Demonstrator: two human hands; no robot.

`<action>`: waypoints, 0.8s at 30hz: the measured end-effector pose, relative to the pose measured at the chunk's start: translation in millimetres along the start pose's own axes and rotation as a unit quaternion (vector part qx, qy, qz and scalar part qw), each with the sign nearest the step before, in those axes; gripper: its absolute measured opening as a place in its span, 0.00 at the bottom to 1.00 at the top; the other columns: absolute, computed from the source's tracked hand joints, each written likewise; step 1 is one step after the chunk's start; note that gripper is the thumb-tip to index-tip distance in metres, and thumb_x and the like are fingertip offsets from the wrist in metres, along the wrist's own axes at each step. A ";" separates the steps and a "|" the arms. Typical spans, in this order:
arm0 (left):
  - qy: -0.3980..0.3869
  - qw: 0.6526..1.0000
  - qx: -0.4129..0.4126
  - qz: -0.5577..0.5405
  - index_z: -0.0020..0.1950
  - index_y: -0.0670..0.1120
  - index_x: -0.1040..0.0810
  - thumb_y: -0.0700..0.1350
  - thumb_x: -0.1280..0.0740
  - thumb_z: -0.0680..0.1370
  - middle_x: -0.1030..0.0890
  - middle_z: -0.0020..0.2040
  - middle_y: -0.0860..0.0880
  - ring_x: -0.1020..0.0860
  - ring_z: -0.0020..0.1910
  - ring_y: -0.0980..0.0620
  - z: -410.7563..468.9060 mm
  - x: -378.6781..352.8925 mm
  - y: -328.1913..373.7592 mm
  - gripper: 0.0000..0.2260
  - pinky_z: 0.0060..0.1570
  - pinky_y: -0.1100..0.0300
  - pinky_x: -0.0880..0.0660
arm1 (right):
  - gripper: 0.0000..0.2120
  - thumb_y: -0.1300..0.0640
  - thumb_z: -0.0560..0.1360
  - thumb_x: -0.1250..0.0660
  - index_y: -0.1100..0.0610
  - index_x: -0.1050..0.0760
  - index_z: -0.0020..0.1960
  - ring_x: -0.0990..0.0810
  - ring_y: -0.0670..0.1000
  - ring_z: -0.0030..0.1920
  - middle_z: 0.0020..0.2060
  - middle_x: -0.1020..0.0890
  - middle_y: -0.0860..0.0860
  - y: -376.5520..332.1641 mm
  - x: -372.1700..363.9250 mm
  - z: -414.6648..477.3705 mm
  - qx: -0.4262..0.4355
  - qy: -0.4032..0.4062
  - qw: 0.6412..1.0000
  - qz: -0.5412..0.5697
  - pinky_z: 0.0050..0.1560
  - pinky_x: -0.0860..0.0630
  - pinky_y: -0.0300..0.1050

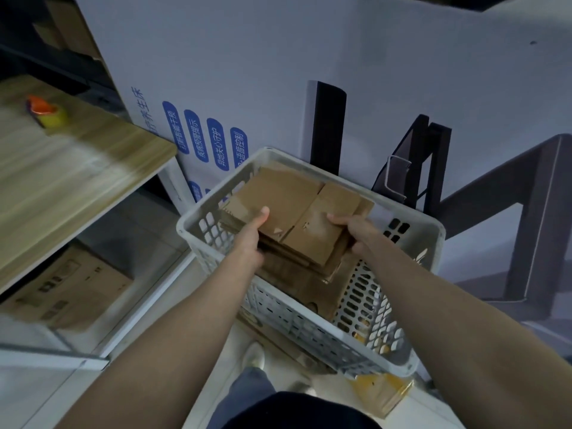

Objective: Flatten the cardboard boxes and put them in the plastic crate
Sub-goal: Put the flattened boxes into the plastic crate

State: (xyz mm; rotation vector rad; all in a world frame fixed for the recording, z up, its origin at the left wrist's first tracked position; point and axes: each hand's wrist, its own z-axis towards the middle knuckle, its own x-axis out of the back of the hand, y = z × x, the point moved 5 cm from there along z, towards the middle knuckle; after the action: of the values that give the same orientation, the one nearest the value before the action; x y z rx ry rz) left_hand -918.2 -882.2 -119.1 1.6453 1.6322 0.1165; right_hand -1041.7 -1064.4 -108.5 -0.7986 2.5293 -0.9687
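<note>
Flattened cardboard box [297, 212] over plastic crate [278, 311]; left hand [250, 239], right hand [356, 230], fingers tight around it

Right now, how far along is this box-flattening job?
Done: a stack of flattened brown cardboard boxes lies in the white perforated plastic crate. In hand: the left hand and right hand grip another flat cardboard sheet over it. Left, perhaps: yellowish cardboard on the floor beside the crate.

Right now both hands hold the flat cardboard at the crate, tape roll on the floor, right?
No. Head view: the tape roll is on the wooden table, not the floor. The left hand and right hand do hold the cardboard at the crate.
</note>
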 end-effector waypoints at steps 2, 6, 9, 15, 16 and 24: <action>0.031 0.999 -0.030 -0.028 0.59 0.44 0.23 0.48 0.22 0.63 0.17 0.51 0.41 0.16 0.44 0.42 6.8 11.5 15.4 0.26 0.38 0.47 0.19 | 0.20 0.60 0.65 0.22 0.58 0.24 0.54 0.20 0.55 0.47 0.48 0.18 0.55 1.4 11.0 2.3 0.002 0.001 1.000 -0.004 0.38 0.23 0.50; 0.060 0.991 0.000 0.118 0.65 0.42 0.27 0.43 0.22 0.66 0.18 0.53 0.40 0.17 0.45 0.42 27.2 26.3 38.3 0.30 0.43 0.46 0.19 | 0.18 0.61 0.66 0.23 0.56 0.24 0.53 0.19 0.57 0.49 0.50 0.18 0.55 10.3 35.8 8.1 -0.005 0.003 1.000 0.000 0.50 0.22 0.57; -0.010 0.931 0.143 0.335 0.53 0.41 0.22 0.45 0.22 0.63 0.16 0.45 0.40 0.16 0.41 0.43 33.2 25.5 37.8 0.21 0.39 0.52 0.20 | 0.22 0.61 0.67 0.24 0.57 0.25 0.58 0.20 0.58 0.52 0.53 0.19 0.56 18.2 45.3 13.1 -0.029 0.007 0.999 -0.017 0.53 0.23 0.58; -0.017 0.828 0.220 0.516 0.58 0.41 0.25 0.46 0.20 0.56 0.21 0.56 0.40 0.24 0.55 0.40 67.9 19.0 33.5 0.33 0.48 0.46 0.23 | 0.23 0.61 0.69 0.25 0.58 0.29 0.60 0.24 0.56 0.50 0.53 0.23 0.55 36.4 47.8 32.1 -0.060 0.043 0.996 -0.043 0.58 0.27 0.58; -0.029 0.818 0.215 0.533 0.59 0.41 0.25 0.46 0.20 0.59 0.21 0.56 0.40 0.23 0.55 0.40 75.9 15.2 30.5 0.32 0.52 0.44 0.24 | 0.24 0.61 0.69 0.25 0.59 0.30 0.62 0.25 0.56 0.51 0.55 0.23 0.55 41.4 48.2 37.0 -0.062 0.050 0.996 -0.045 0.59 0.28 0.57; -0.051 0.793 0.222 0.565 0.68 0.40 0.30 0.44 0.22 0.66 0.23 0.60 0.38 0.25 0.59 0.40 133.9 20.0 12.1 0.33 0.59 0.43 0.27 | 0.27 0.60 0.70 0.26 0.62 0.31 0.65 0.26 0.58 0.62 0.63 0.25 0.58 78.0 39.4 79.3 -0.075 0.102 0.992 -0.026 0.62 0.28 0.55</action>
State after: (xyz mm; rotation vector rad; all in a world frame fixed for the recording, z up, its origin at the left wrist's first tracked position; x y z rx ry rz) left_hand -828.3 -924.5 -211.9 2.7448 0.3790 0.2407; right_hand -1066.0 -1080.7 -222.8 -0.8523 2.7978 -0.9265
